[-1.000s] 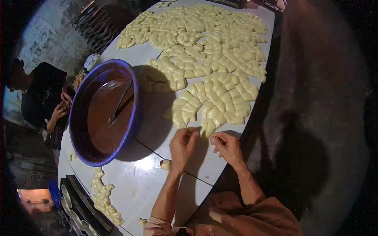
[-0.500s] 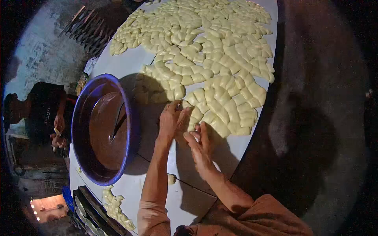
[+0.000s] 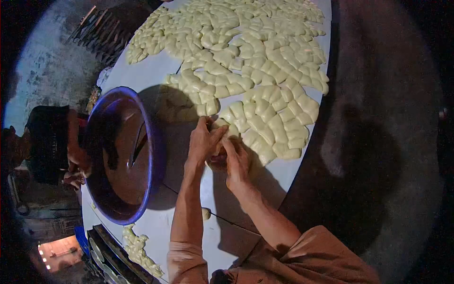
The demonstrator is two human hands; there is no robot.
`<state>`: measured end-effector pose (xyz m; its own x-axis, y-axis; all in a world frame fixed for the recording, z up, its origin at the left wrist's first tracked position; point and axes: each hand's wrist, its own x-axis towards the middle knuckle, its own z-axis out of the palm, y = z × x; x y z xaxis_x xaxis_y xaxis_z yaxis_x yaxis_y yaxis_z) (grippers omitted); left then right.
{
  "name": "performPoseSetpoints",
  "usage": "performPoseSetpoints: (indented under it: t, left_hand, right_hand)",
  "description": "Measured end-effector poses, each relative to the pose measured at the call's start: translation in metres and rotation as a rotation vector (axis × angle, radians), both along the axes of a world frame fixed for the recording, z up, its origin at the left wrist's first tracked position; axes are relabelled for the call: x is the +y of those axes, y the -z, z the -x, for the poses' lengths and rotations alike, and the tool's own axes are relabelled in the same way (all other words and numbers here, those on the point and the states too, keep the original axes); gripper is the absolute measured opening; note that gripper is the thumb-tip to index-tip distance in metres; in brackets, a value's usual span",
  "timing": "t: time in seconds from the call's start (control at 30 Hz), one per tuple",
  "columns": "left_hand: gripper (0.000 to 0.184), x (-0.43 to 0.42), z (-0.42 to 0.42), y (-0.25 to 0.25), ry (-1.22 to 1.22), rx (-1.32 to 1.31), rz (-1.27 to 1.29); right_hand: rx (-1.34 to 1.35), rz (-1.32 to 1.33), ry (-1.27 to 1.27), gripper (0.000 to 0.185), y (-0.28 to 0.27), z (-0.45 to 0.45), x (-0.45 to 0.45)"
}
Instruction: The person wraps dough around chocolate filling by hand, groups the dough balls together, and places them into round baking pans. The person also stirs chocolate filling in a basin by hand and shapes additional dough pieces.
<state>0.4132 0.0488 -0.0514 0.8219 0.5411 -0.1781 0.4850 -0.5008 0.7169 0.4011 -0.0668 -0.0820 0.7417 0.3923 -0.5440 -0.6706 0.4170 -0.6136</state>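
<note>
At the near edge of a wide spread of pale, pillow-like dough pieces point(image 3: 272, 111), my two hands meet. My left hand point(image 3: 202, 142) is closed, its fingers and thumb pinching a dough piece point(image 3: 220, 123). Just right of it, my right hand point(image 3: 238, 163) has its fingers curled against the same piece. Something dark and brownish shows in the shadow between the palms; I cannot make out what it is. To the left of my hands stands a purple basin point(image 3: 152, 161) of brown paste point(image 3: 124, 177), with a dark, thin utensil point(image 3: 138, 144) in it.
The white table point(image 3: 156, 220) carries a small dough lump point(image 3: 206, 214) beside my left forearm and a ragged dough strip point(image 3: 138, 251) near dark trays point(image 3: 106, 258). Across the basin, a person in dark clothes point(image 3: 47, 144) has hands at the table's edge.
My right hand has moved up and in toward my left, its fingers now bent against the dough piece. The other person's hands have shifted closer to the basin.
</note>
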Motion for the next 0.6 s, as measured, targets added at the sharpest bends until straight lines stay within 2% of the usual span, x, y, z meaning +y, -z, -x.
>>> performPoseSetpoints:
  t: [0.07, 0.1, 0.2, 0.23, 0.3, 0.4, 0.47, 0.53, 0.6]
  left_hand:
    - [0.053, 0.004, 0.009, 0.003, -0.03, -0.044, 0.179]
    - [0.048, 0.013, 0.021, 0.029, -0.069, -0.126, 0.423]
    - [0.039, -0.006, 0.063, -0.014, -0.15, -0.145, 0.773]
    - [0.032, -0.009, 0.08, -0.017, -0.181, -0.109, 0.732]
    - [0.03, -0.024, 0.119, -0.05, -0.244, -0.13, 0.759]
    - [0.031, -0.042, 0.187, -0.078, -0.345, -0.309, 0.807]
    - [0.034, -0.043, 0.239, -0.092, -0.408, -0.383, 0.837]
    - [0.034, -0.05, 0.284, -0.104, -0.533, -0.543, 0.802]
    - [0.035, -0.052, 0.325, -0.11, -0.606, -0.534, 0.73]
  right_hand:
    - [-0.076, 0.018, -0.029, 0.039, 0.014, 0.01, 0.001]
    - [-0.096, 0.021, -0.093, 0.037, 0.014, 0.011, -0.006]
    - [-0.095, -0.007, -0.226, 0.025, -0.005, 0.029, -0.021]
    - [-0.126, -0.035, -0.272, 0.025, -0.015, 0.04, -0.03]
    - [-0.167, -0.058, -0.355, 0.027, -0.034, 0.064, -0.045]
    - [-0.183, -0.181, -0.712, 0.024, -0.071, 0.096, -0.064]
    - [-0.282, -0.245, -0.885, 0.016, -0.093, 0.117, -0.06]
    - [-0.147, -0.366, -1.016, 0.017, -0.107, 0.14, -0.052]
    - [-0.019, -0.317, -1.143, 0.019, -0.108, 0.163, -0.042]
